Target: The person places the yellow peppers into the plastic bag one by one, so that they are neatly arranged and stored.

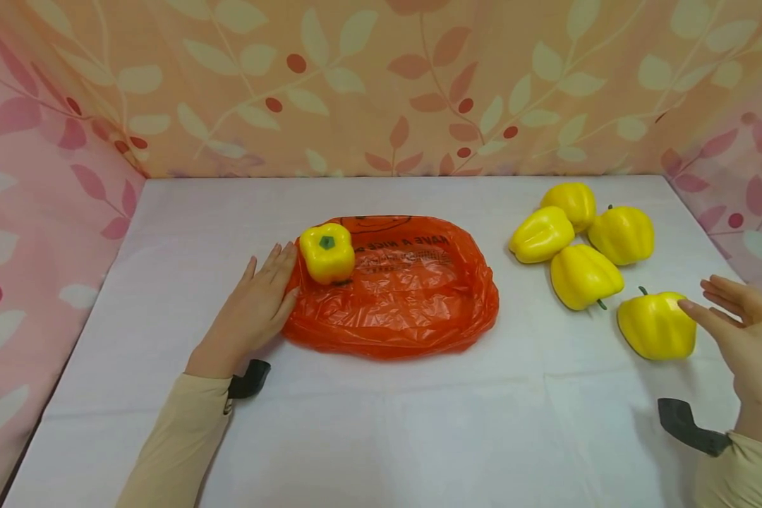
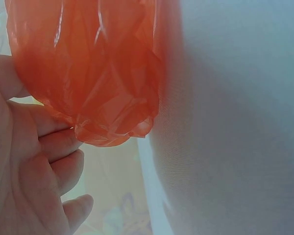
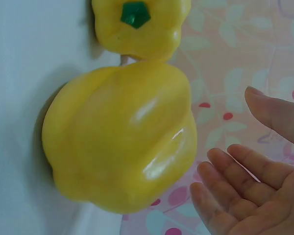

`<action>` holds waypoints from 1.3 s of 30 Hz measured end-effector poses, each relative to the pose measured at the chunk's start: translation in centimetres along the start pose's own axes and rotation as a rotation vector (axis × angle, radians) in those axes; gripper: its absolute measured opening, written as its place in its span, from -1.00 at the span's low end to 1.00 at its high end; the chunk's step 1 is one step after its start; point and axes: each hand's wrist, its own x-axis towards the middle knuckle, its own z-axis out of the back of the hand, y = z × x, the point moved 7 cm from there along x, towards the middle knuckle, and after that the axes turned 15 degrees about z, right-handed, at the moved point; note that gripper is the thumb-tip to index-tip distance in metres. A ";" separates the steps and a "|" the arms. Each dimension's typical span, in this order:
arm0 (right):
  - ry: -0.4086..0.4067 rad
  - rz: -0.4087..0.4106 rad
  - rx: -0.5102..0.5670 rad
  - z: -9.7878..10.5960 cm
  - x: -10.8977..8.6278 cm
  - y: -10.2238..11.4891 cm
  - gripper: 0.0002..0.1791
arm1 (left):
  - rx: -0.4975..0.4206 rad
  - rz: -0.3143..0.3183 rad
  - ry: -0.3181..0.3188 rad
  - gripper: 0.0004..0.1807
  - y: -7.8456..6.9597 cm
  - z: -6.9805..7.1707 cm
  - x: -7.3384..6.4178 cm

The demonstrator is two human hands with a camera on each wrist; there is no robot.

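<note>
An orange-red plastic bag point(image 1: 413, 303) with printed lettering lies spread on the table, its rim gathered round in folds. One yellow bell pepper point(image 1: 327, 264) sits in its left end, green stem end facing up. My left hand point(image 1: 260, 300) rests against the bag's left side, fingers extended; in the left wrist view the fingertips meet the crinkled plastic point(image 2: 108, 93). At far right, my right hand point(image 1: 746, 339) hovers beside the nearest yellow bell pepper point(image 1: 657, 326), fingers spread and holding nothing. The right wrist view has a gap between the fingers point(image 3: 225, 183) and that pepper point(image 3: 120, 139).
Behind the nearest pepper, several more yellow bell peppers point(image 1: 584, 275) cluster on the right of the white-covered table point(image 1: 387, 423). Floral cloth point(image 1: 368, 92) hangs along the back and both sides. A dark wrist mount point(image 1: 692, 427) juts from the right sleeve, another point(image 1: 250, 379) from the left.
</note>
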 end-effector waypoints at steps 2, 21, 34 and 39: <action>0.023 -0.004 -0.033 0.0 0.1 -0.2 -0.32 | 0.000 0.005 0.006 -0.30 0.0 0.0 0.0; 0.228 -0.049 -0.152 -1.1 0.4 -2.0 -0.11 | 0.008 -0.002 -0.012 -0.30 0.0 0.0 0.0; 0.328 -0.037 -0.206 -2.1 0.6 -1.7 0.00 | 0.008 0.014 0.008 -0.30 0.2 -0.1 0.1; 0.346 -0.044 -0.211 -2.4 0.5 -1.9 0.06 | 0.003 0.006 0.009 -0.30 0.1 -0.1 0.1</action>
